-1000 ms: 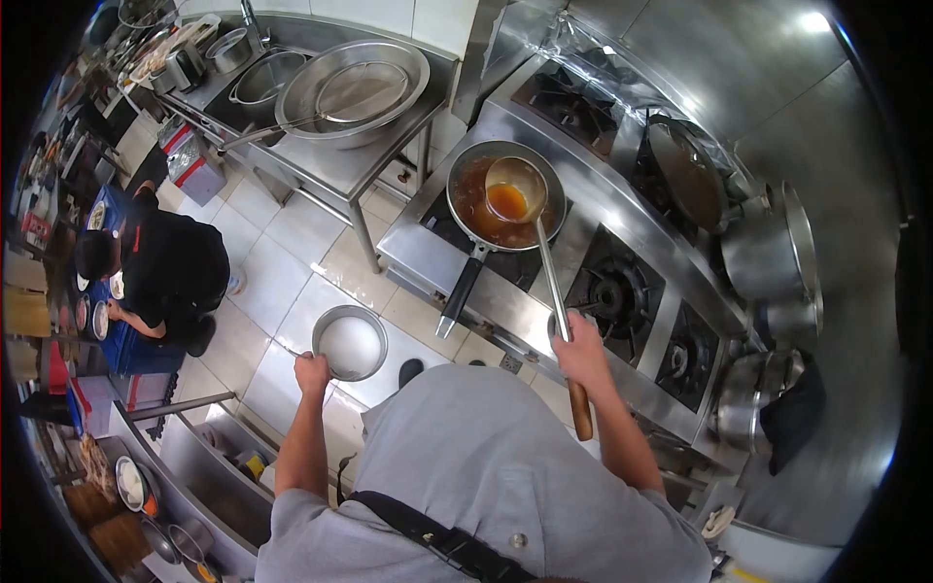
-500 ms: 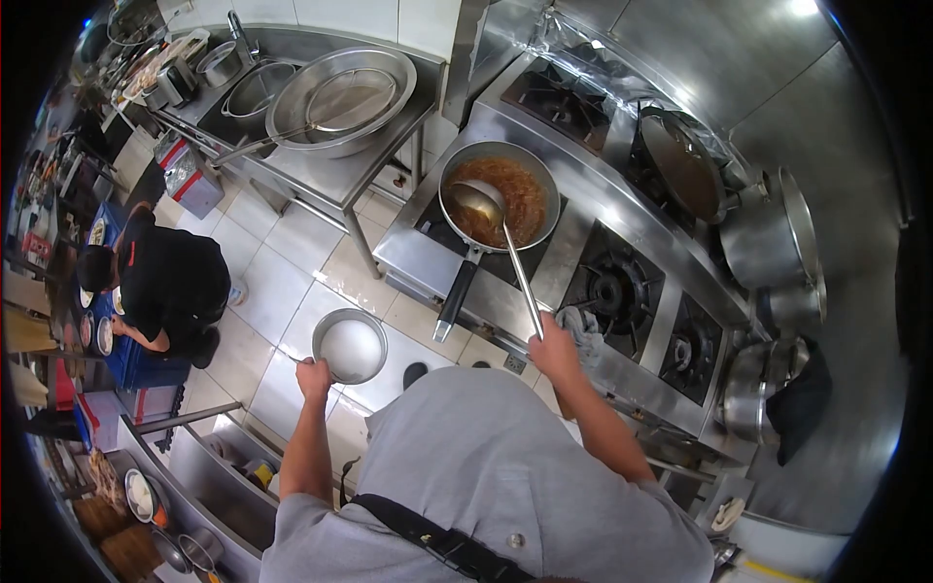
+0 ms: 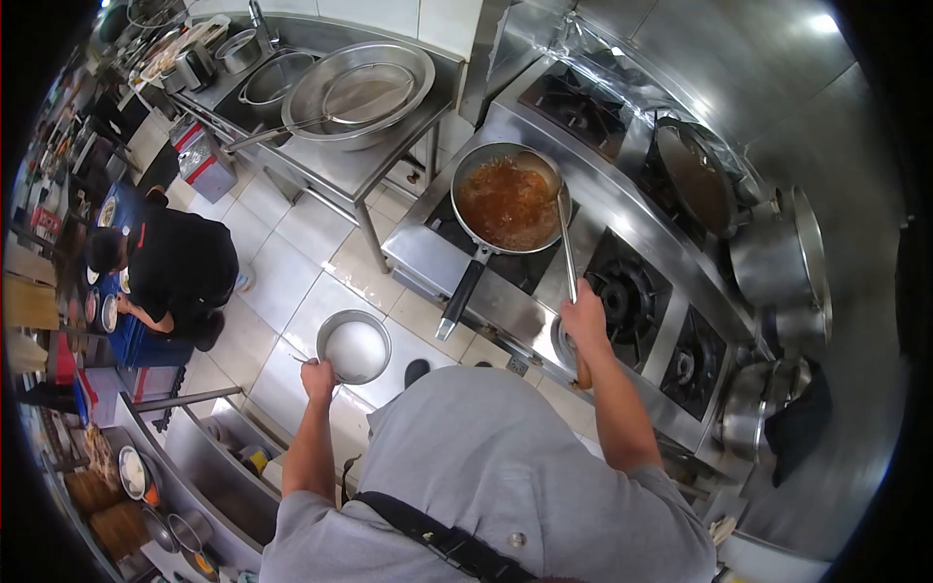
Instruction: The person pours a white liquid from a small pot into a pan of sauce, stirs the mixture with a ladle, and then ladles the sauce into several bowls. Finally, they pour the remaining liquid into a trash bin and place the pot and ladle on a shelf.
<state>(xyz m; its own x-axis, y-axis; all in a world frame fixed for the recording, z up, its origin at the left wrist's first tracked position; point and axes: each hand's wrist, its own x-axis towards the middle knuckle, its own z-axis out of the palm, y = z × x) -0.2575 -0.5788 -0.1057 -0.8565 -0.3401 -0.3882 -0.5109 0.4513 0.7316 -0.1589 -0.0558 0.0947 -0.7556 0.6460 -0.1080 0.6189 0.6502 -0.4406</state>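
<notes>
Okay, blind spots first: the ladle (image 3: pixel 568 238) has its bowl partly sunk in red-brown liquid (image 3: pixel 505 202), so can't tell how much it carries. My fingertips are hidden on both sides. A metal piece (image 3: pixel 562 342) at the front edge of the stove (image 3: pixel 420 257) is half covered by my hand, no ID. Left side of the room is cramped by lens distortion.

Right hand (image 3: pixel 584 317): closed round the ladle, wooden grip end poking out below. Left hand (image 3: pixel 318 379): closed on the handle of the pot (image 3: pixel 352 317).

Containers: pan (image 3: pixel 486 154) sits on the stove's front-left corner, liquid in it, ladle bowl by its far-right rim. Pot has whitish contents, liquid or solid unclear. Basin (image 3: pixel 424 82) at the right end of the table (image 3: pixel 335 173) holds a strainer (image 3: pixel 367 94).

Edges: pan handle (image 3: pixel 462 294) overhangs the stove front. Tiled floor (image 3: pixel 316 255) runs between table and me, around the pot in view.
</notes>
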